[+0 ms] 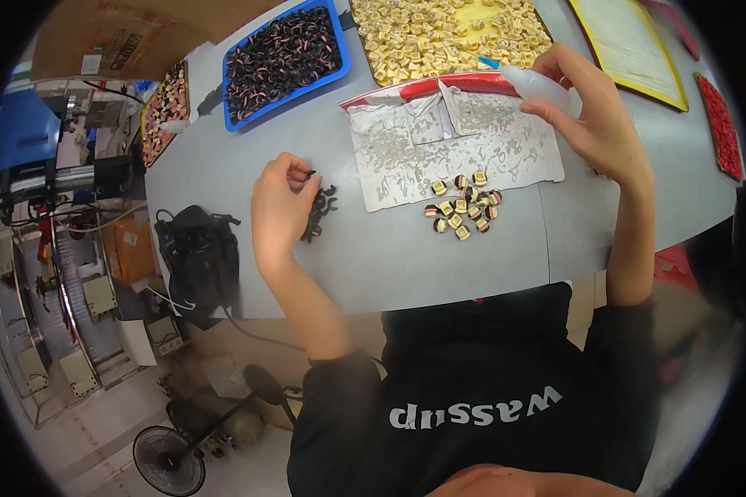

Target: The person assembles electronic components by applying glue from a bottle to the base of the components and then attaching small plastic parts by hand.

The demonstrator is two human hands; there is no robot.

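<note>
My left hand (280, 205) pinches a small black curved piece (311, 175) between thumb and fingers, just above the table. A loose pile of similar black pieces (322, 211) lies beside it, partly hidden by the hand. Farther right and higher, my right hand (598, 116) is wrapped round a translucent white squeeze bottle (540, 88). Its blue tip (488, 62) points left, over a worn white sheet (381, 170) with grey spots and a red strip on its far edge. At the sheet's near edge sits a cluster of small cream-and-black blocks (460, 207), some with pink.
Along the far side are a blue tray (343, 60) of black and pink pieces, many cream blocks (423, 37) and a yellow-rimmed tray (630, 50). Red pieces (718, 124) lie far right. A black bag-like object (197, 257) rests at the table's left edge. A fan (168, 460) stands below.
</note>
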